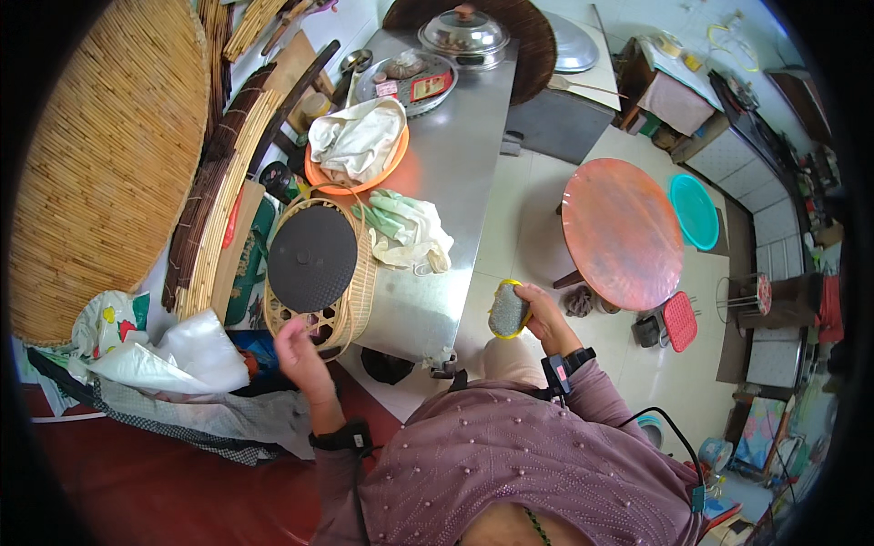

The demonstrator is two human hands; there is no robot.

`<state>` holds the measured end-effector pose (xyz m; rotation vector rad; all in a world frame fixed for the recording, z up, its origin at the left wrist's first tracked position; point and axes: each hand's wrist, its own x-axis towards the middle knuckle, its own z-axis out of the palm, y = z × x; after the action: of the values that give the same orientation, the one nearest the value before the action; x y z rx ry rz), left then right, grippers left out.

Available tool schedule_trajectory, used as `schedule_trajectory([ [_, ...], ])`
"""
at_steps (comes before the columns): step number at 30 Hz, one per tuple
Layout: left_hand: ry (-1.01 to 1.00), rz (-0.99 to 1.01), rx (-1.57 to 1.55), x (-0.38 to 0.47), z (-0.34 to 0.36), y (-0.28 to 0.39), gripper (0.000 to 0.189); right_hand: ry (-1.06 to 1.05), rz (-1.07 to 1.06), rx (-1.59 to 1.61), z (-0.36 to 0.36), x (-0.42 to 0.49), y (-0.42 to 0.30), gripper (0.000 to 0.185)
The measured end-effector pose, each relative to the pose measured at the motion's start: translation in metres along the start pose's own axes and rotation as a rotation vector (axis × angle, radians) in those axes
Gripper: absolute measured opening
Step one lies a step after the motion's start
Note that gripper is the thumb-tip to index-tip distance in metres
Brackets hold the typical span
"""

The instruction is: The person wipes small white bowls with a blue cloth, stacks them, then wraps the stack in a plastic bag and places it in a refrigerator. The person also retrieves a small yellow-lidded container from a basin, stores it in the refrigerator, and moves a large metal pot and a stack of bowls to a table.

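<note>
My right hand (548, 319) grips a grey scouring sponge (508, 311) with a yellow edge, held over the floor beside the metal table. My left hand (302, 365) is at the near side of a woven bamboo basket (367, 290), with nothing seen in it. Whether its fingertips touch the basket is hard to tell. A round black lid or disc (313, 258) with a small knob lies on top of the basket, beneath its arched handle. Right of the basket, pale green and white rubber gloves (410, 228) lie crumpled on the stainless steel table (450, 164).
An orange basin (392, 173) holding white cloth stands behind the basket. Farther back are a metal tray (445, 102) and a lidded steel pot (464, 37). Plastic bags (198, 355) lie to the left. A round table (621, 232) and a red-topped stool (680, 322) stand at right.
</note>
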<state>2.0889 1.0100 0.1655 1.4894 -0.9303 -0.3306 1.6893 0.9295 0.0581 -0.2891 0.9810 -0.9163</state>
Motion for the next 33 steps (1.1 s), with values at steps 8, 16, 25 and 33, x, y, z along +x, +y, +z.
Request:
schedule_trajectory([
  [8,-0.599,-0.458,0.015,-0.017,0.101,0.013,0.029,-0.309,0.213,0.027,0.062,0.079,-0.034,0.022],
  [16,-0.51,-0.728,-0.384,-0.066,0.22,0.007,0.046,-0.544,0.317,-0.148,0.095,0.083,-0.065,0.035],
  [25,-0.672,-0.786,0.408,-0.046,0.142,-0.042,0.037,-0.014,0.336,-0.227,-0.125,0.109,-0.126,0.022],
  [33,-0.987,-0.049,1.25,-0.024,0.151,-0.065,0.046,0.573,-0.204,0.11,-0.291,0.021,-0.125,0.012],
])
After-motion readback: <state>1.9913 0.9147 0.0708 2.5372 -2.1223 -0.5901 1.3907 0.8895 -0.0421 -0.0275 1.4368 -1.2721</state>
